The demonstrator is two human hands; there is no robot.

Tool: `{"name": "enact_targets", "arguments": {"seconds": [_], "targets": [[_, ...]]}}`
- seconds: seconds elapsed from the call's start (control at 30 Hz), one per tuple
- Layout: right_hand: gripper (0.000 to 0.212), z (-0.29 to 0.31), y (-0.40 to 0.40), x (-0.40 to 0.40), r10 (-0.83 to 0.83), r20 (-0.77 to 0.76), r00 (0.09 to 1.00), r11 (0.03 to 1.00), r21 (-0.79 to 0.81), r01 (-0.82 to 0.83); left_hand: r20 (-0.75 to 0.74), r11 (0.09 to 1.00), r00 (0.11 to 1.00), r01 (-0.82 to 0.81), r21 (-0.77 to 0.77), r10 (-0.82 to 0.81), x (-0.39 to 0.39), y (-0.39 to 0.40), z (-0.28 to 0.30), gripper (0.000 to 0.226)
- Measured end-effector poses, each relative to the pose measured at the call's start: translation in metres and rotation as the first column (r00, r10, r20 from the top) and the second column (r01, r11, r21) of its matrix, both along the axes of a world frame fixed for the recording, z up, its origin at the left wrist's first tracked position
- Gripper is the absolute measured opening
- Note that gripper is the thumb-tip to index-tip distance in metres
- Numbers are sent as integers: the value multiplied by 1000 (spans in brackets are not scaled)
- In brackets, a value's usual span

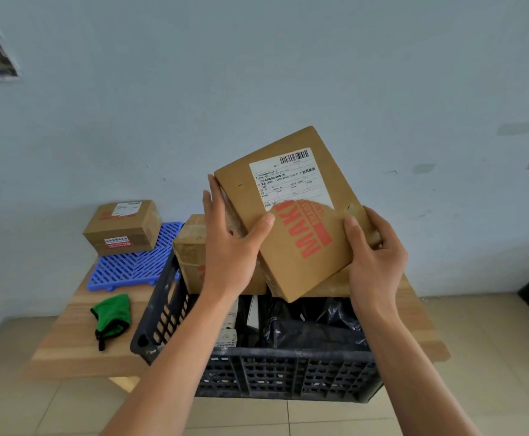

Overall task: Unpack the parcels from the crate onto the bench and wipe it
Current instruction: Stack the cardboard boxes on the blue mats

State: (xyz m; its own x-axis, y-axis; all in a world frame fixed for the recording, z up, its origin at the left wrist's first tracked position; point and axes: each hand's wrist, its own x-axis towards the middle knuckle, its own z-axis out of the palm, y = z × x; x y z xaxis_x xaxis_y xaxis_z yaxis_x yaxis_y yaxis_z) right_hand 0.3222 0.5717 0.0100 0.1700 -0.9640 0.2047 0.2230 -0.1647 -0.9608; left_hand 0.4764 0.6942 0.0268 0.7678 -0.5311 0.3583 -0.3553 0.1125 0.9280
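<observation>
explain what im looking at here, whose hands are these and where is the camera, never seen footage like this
There is no machine here: the one picture comes from a camera worn on a person's head, looking down at their own bare hands. The left hand and right hand together hold a cardboard box with a shipping label, tilted, above a dark plastic crate. The crate sits on a wooden bench and holds more boxes and black bags. Also on the bench: a green cloth and a blue plastic grid with another box on it.

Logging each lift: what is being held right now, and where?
A cardboard parcel, gripped by both hands: left hand on its left edge, right hand at its lower right corner.
</observation>
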Motion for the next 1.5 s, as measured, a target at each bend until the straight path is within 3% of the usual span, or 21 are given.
{"name": "enact_targets", "arguments": {"seconds": [0.07,0.2,0.33,0.47,0.63,0.9,1.23,1.33,1.5], "targets": [[40,3,9,6,15,8,1000,1000,-19,-15,-65,999,997,-34,-25,32,1,1,-4,106],[36,8,28,24,135,-2,991,987,-89,-135,-182,985,977,-130,-114,108,16,13,-6,73],[36,15,41,49,275,-38,961,952,-126,-278,-134,967,980,-171,-191,147,39,43,1,67],[42,19,56,86,405,-82,911,900,-140,-413,-57,970,984,-174,-169,167,74,76,11,62],[40,14,92,143,499,-145,854,844,-144,-517,-135,940,955,-286,-187,264,127,120,15,49],[40,5,165,266,547,-267,794,802,-106,-588,-15,947,953,-298,123,302,245,215,1,58],[50,-37,212,359,559,-530,638,779,72,-622,-202,928,930,-246,279,307,349,262,-58,54],[57,-52,206,376,556,-623,551,768,130,-627,-220,919,937,-183,348,270,365,253,-82,58],[58,-81,192,402,602,-723,340,708,286,-646,-275,913,935,-104,395,225,379,236,-119,39]]}}
